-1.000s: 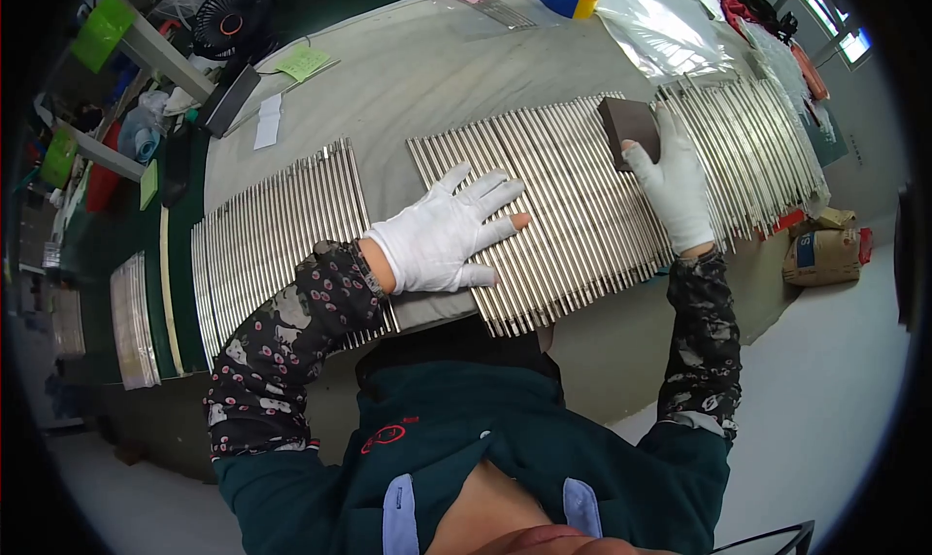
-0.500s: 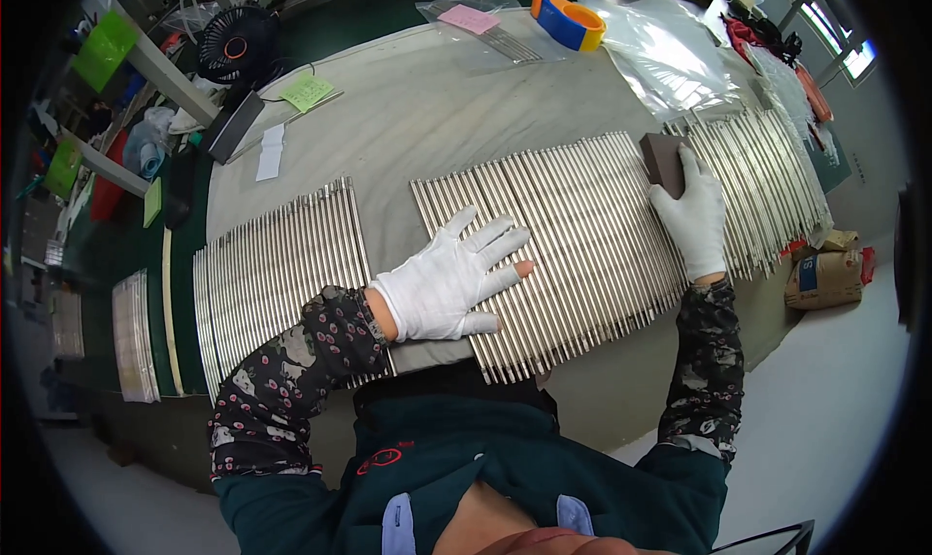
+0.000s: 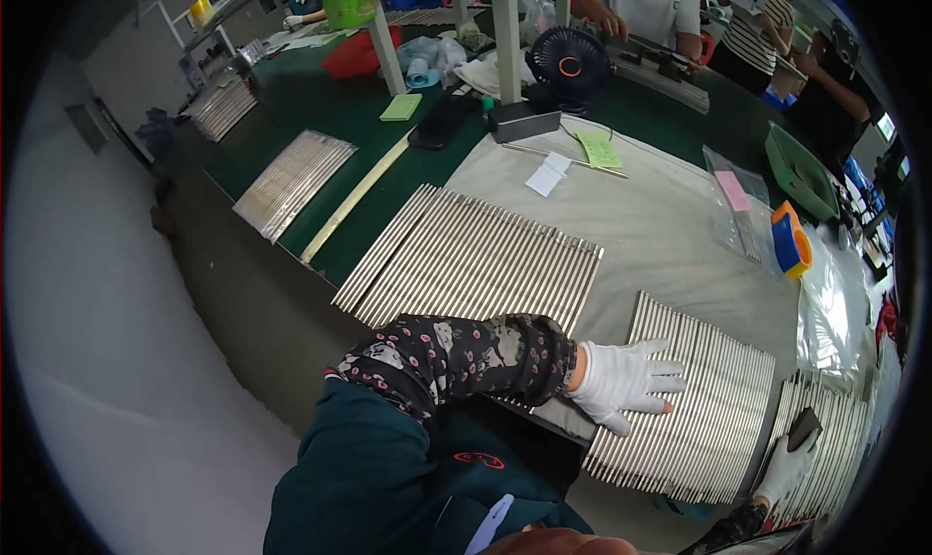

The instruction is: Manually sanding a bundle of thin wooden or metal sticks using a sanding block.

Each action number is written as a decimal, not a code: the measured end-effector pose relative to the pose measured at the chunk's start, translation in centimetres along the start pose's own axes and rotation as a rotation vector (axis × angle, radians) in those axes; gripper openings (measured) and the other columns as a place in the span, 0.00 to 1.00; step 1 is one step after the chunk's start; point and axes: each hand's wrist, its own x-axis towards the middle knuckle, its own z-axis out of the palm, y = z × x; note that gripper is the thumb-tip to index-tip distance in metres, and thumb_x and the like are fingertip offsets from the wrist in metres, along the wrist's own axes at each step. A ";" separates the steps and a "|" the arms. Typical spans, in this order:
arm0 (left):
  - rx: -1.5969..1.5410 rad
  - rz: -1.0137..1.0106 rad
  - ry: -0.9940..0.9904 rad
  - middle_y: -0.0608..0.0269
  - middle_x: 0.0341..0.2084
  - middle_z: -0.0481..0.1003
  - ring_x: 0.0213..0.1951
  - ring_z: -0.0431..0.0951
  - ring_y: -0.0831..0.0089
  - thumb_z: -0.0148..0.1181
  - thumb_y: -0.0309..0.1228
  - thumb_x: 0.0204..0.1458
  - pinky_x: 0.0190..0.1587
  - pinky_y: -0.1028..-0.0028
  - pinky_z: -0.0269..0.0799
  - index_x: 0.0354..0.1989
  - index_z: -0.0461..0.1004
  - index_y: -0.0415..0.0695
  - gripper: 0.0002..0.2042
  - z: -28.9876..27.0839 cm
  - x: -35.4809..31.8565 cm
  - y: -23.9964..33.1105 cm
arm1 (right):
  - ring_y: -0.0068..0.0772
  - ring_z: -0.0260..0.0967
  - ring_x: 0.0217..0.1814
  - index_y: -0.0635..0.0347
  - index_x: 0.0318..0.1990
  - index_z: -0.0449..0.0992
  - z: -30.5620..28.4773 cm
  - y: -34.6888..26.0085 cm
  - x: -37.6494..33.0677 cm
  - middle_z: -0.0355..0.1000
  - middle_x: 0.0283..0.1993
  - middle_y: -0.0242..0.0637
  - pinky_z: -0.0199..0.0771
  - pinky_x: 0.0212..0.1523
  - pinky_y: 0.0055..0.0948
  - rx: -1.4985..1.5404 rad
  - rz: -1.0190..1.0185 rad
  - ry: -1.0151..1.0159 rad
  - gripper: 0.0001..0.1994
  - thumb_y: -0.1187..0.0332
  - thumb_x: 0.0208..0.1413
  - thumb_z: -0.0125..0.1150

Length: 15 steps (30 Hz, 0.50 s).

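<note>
My left hand (image 3: 629,382) wears a white glove with at least one bare fingertip. It lies flat, fingers spread, on the left side of the middle row of thin silvery metal rods (image 3: 723,409). At the lower right my right hand (image 3: 784,470), also gloved in white, grips a dark brown block (image 3: 804,427). This block is over the left part of the right-hand row of rods (image 3: 837,429); whether it presses on them I cannot tell. Another row of similar rods (image 3: 485,259) lies left of my left hand, partly covered by my patterned sleeve.
Beyond the rods are a paper slip (image 3: 549,173), a green note (image 3: 599,150), a black fan (image 3: 570,67) and a blue-orange tape roll (image 3: 790,240). A wrapped rod bundle (image 3: 294,184) lies far left. A co-worker (image 3: 641,6) sits across the table; others stand behind.
The view has swung left, bringing more of the table and other people into sight. My left hand remains spread on the middle rods. The block in my right hand is now over the right-hand row.
</note>
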 end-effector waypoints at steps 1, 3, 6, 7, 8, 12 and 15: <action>0.014 -0.019 0.001 0.47 0.61 0.58 0.65 0.53 0.52 0.57 0.54 0.46 0.65 0.46 0.41 0.58 0.65 0.43 0.35 0.3 0.1 0.0 | 0.51 0.61 0.60 0.55 0.67 0.54 -0.2 -0.2 0.1 0.59 0.62 0.52 0.64 0.60 0.43 0.019 0.007 -0.018 0.34 0.59 0.53 0.55; -0.008 0.004 0.051 0.48 0.60 0.60 0.65 0.54 0.53 0.57 0.53 0.45 0.65 0.45 0.42 0.57 0.67 0.42 0.34 0.7 0.4 -0.4 | 0.51 0.63 0.58 0.55 0.67 0.54 -0.9 -0.6 0.4 0.61 0.61 0.52 0.66 0.57 0.43 0.016 0.035 -0.060 0.33 0.59 0.53 0.54; -0.002 0.031 0.091 0.48 0.57 0.62 0.63 0.56 0.53 0.58 0.52 0.44 0.64 0.46 0.43 0.56 0.68 0.42 0.34 0.7 0.9 -0.9 | 0.52 0.64 0.57 0.55 0.67 0.53 0.0 0.0 0.9 0.62 0.60 0.50 0.67 0.56 0.43 0.033 0.019 -0.001 0.34 0.60 0.53 0.54; 0.011 0.042 0.098 0.48 0.56 0.63 0.63 0.56 0.53 0.58 0.52 0.44 0.64 0.46 0.44 0.56 0.68 0.42 0.34 0.5 0.9 -0.9 | 0.52 0.64 0.57 0.55 0.68 0.52 0.3 0.0 1.1 0.62 0.61 0.50 0.67 0.56 0.43 0.054 0.025 0.018 0.34 0.60 0.53 0.54; 0.017 0.034 0.081 0.47 0.58 0.62 0.64 0.55 0.53 0.58 0.52 0.44 0.64 0.45 0.43 0.57 0.67 0.41 0.34 0.2 0.9 -0.8 | 0.52 0.64 0.57 0.54 0.68 0.52 0.5 -0.1 1.2 0.61 0.61 0.50 0.67 0.56 0.42 0.053 0.044 0.020 0.34 0.60 0.54 0.54; 0.015 0.033 0.008 0.45 0.61 0.58 0.66 0.52 0.51 0.56 0.52 0.46 0.65 0.44 0.42 0.60 0.63 0.42 0.35 -0.6 1.0 -0.1 | 0.53 0.63 0.56 0.56 0.67 0.53 -1.8 0.2 0.0 0.61 0.59 0.52 0.65 0.57 0.42 0.064 0.041 -0.001 0.34 0.63 0.51 0.56; -0.022 -0.013 -0.068 0.44 0.63 0.55 0.66 0.51 0.50 0.55 0.53 0.46 0.65 0.43 0.41 0.60 0.62 0.41 0.36 0.1 0.4 -1.0 | 0.52 0.65 0.54 0.57 0.64 0.56 0.0 -3.8 2.0 0.63 0.57 0.52 0.66 0.55 0.41 0.132 0.003 0.101 0.32 0.63 0.50 0.56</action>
